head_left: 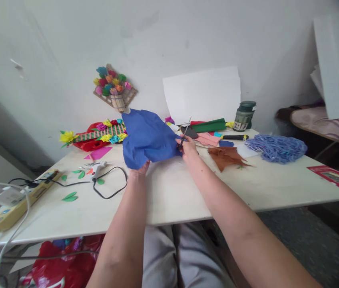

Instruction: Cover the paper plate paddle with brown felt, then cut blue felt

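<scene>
A large blue sheet (150, 138), crinkled like crepe paper, is held up over the table and sags toward me. My left hand (140, 169) grips its lower edge from below; most of those fingers are hidden behind the sheet. At the sheet's right corner, my right hand (187, 147) has its fingers around the dark handles of a pair of scissors (186, 130). The blades point up and away, beside the sheet rather than visibly in it. Whether the right fingers also pinch the blue corner, I cannot tell.
A glue gun (96, 171) with a looped cord and green paper leaves (70, 197) lie left, near a power strip (22, 202). Paper flowers (109, 132) lie behind. Brown paper (223, 157), a utility knife (234, 137), a dark jar (244, 116) and bluish shredded strands (276, 148) are right.
</scene>
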Motion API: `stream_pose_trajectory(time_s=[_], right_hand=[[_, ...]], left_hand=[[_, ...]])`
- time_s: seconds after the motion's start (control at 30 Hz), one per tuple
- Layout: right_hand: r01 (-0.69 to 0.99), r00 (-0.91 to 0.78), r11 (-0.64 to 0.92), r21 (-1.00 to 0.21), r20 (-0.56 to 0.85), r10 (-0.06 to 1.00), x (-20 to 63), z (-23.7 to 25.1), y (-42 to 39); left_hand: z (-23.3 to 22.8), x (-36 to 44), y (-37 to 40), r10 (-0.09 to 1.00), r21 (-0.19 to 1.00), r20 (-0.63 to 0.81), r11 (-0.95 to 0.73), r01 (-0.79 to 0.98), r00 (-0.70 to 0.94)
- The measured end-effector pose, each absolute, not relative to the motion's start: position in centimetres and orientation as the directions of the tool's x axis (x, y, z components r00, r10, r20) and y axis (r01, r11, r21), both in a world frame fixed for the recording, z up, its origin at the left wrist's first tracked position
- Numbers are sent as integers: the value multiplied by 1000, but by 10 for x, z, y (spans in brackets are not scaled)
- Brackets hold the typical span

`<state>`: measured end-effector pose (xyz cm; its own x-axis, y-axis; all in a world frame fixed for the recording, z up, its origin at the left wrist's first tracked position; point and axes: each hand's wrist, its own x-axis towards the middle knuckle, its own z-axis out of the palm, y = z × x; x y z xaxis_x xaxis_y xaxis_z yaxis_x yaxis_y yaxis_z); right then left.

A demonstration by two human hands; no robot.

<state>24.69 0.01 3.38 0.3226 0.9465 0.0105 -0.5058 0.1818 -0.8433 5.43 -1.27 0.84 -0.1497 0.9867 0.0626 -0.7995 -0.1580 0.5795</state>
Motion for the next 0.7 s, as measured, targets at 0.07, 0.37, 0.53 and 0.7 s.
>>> stream_pose_trajectory(time_s=[0.07, 0.37, 0.53, 0.7], right_hand=[[-522, 356, 192, -831, -7, 935, 242, 35, 2], [-452, 504, 348, -821, 88, 859, 219, 26, 11], [-364, 499, 433, -825, 220, 838, 205, 15, 12], [-249, 467, 461, -852, 311, 828, 199, 6, 13]], left_hand=[[8, 63, -10, 983, 559, 39, -172, -811, -181], [2, 107, -30, 969, 805, 198, -73, -589, 150], [8, 130, -34, 996, 635, 84, -43, -771, 13], [10, 133, -29, 985, 614, -170, 90, -784, -20]])
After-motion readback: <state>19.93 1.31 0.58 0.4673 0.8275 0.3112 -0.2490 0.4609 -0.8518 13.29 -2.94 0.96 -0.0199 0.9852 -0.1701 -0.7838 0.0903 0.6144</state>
